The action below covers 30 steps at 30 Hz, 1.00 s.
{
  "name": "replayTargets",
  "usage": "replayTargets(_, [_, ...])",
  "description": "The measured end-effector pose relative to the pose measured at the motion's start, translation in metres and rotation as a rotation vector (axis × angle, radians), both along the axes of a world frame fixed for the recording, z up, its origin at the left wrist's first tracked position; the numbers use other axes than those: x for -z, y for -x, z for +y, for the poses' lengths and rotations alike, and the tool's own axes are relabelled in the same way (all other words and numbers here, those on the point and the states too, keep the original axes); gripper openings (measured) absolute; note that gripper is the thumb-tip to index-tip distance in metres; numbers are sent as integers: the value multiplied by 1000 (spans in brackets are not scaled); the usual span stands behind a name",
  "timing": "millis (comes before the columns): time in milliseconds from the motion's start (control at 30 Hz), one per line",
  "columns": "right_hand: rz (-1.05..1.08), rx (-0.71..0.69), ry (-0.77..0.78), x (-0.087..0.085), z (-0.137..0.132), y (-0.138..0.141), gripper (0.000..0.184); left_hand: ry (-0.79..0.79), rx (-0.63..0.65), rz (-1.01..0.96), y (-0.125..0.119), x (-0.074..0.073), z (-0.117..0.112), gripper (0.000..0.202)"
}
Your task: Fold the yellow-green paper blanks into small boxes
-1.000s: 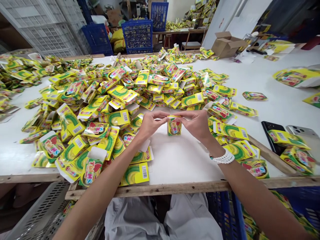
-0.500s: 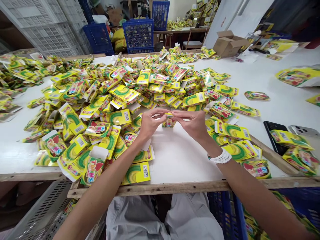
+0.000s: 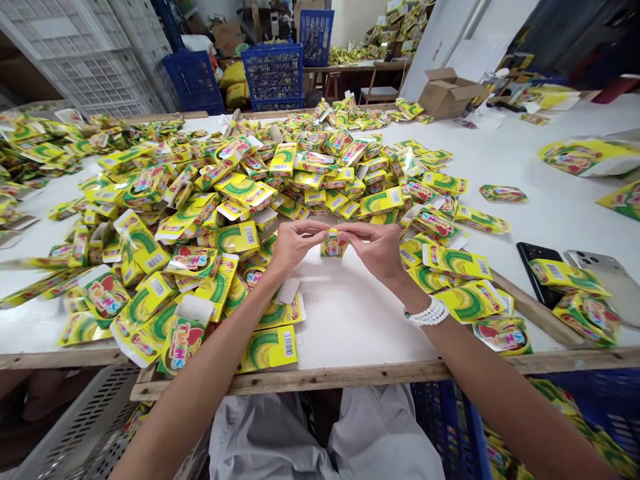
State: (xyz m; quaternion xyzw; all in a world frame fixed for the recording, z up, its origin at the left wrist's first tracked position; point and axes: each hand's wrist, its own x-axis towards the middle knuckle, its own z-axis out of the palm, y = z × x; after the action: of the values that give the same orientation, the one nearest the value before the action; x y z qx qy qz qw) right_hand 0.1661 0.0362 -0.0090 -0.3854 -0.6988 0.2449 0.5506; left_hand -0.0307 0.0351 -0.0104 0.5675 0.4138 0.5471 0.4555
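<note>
A small yellow-green candy box (image 3: pixel 334 245) is held between both hands above the white table (image 3: pixel 350 313). My left hand (image 3: pixel 291 245) pinches its top left edge with fingers closed. My right hand (image 3: pixel 376 248), a white bead bracelet on its wrist, pinches the top right edge. A large heap of the same flat and folded boxes (image 3: pixel 240 187) lies just beyond and to the left of my hands. More boxes (image 3: pixel 467 280) lie to the right of my right wrist.
Two phones (image 3: pixel 543 263) lie at the right on the table. A cardboard carton (image 3: pixel 447 90) stands at the far right back. Blue crates (image 3: pixel 274 73) and white crates (image 3: pixel 100 73) stand behind the table. A blue crate (image 3: pixel 450 427) sits under the table edge.
The box went from standing upright on the table to being lifted slightly and tilted between my fingers. Both hands shifted a little left and away.
</note>
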Motion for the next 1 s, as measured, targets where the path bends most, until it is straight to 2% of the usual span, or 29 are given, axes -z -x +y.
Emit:
replayTargets(133, [-2, 4, -29, 1, -3, 2, 10, 30, -52, -38, -6, -1, -2, 21])
replayTargets(300, [-23, 30, -93, 0, -4, 3, 9, 40, -44, -55, -8, -1, -2, 32])
replayTargets(400, [-55, 20, -119, -2, -5, 0, 8, 16, -6, -2, -3, -4, -2, 37])
replayTargets(500, [-95, 0, -141, -4, -5, -3, 9, 3, 85, 61, 4, -9, -1, 42])
replayTargets(700, [-127, 11, -116, -3, -3, -7, 14, -18, 138, 140, 10, -13, -3, 52])
replayTargets(867, [-111, -71, -54, -3, 0, -11, 16, -89, 80, 99, 5, -8, -2, 53])
replayTargets(1000, [-105, -106, 5, -5, 1, -15, 13, -139, 92, 110, 7, -4, 2, 51])
